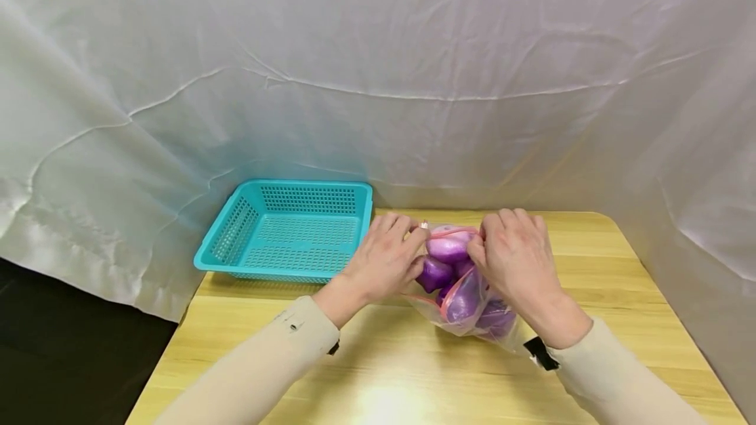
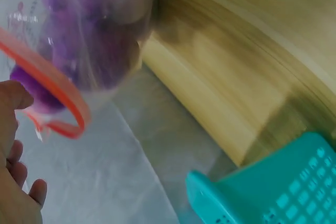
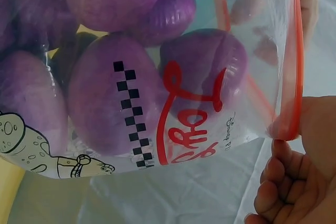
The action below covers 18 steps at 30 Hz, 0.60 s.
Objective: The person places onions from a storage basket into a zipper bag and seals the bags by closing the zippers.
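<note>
A clear zip bag (image 3: 236, 124) with a red zip edge (image 3: 297, 56) and printed drawings holds several shiny purple rounded pieces (image 1: 451, 248). Its mouth gapes between the two hands. My left hand (image 1: 380, 251) grips the left side of the mouth, its fingertips partly hidden by the hand in the head view. At the opposite side, my right hand (image 1: 516, 254) pinches the zip edge between thumb and curled fingers, seen clearly in the right wrist view. Through the opening, a darker purple piece (image 1: 436, 274) shows near the left fingers.
A turquoise perforated basket (image 1: 227, 267) stands to the left of the bag, with nothing visible in it. Both rest on a wooden table (image 1: 378, 359). Pale fabric (image 1: 378, 51) hangs behind the table and at its sides.
</note>
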Tool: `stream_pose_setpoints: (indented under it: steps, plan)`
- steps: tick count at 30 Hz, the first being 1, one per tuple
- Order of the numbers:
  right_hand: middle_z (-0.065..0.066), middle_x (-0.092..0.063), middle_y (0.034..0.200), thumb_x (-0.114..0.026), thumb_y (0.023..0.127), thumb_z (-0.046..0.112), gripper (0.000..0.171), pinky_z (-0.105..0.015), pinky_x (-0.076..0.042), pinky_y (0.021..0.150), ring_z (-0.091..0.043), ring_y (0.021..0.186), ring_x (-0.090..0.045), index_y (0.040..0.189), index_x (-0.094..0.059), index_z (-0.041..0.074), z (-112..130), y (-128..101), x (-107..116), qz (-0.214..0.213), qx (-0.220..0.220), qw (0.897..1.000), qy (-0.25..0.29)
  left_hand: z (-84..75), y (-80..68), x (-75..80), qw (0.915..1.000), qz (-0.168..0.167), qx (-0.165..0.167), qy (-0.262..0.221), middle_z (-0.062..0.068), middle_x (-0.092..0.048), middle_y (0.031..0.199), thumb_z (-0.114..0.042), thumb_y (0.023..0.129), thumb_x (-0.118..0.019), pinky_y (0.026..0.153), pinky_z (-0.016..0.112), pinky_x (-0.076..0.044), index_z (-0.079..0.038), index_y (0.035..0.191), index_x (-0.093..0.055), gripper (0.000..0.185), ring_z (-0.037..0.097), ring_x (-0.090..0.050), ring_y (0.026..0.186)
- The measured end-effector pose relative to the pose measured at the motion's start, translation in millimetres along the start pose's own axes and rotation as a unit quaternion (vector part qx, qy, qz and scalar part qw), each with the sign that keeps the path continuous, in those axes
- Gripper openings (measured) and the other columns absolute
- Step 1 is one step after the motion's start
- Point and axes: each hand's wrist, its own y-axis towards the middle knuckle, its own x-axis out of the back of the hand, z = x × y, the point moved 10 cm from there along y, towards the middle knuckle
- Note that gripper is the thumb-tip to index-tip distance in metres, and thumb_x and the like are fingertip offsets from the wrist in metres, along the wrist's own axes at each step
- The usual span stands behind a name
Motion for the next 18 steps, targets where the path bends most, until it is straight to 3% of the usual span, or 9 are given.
stream_pose_setpoints:
  steps: [6,14,18]
  plan:
    - [-0.005,-0.047,0.070,-0.054,0.085,0.018,0.015,-0.047,-0.036,0.070,-0.031,0.068,-0.045,0.073,-0.052,0.009,-2,1,0,0.007,0.000,1.000,0.007,21.5,4.7,13.5,0.9993,-0.032,0.015,0.009,0.004,-0.064,0.111,-0.012,0.097,-0.065,0.087,0.040,-0.045,-0.017,0.116,-0.069,0.020,0.026,-0.054,0.104]
    - [-0.004,-0.046,0.069,-0.056,0.085,0.018,0.015,-0.048,-0.037,0.071,-0.030,0.067,-0.044,0.073,-0.054,0.010,-1,3,2,0.012,0.012,1.000,0.006,17.4,15.4,-3.6,0.9972,0.064,-0.039,-0.001,0.001,-0.062,0.121,-0.012,0.102,-0.062,0.094,0.039,-0.045,-0.026,0.126,-0.070,0.029,0.025,-0.051,0.114]
    - [-0.003,-0.045,0.068,-0.056,0.085,0.018,0.015,-0.048,-0.037,0.070,-0.029,0.066,-0.043,0.073,-0.053,0.010,1,2,3,0.013,0.019,1.000,0.006,13.3,16.3,-12.0,0.9950,0.082,-0.057,0.005,0.000,-0.061,0.121,-0.012,0.103,-0.062,0.092,0.038,-0.045,-0.028,0.120,-0.074,0.026,0.025,-0.052,0.116]
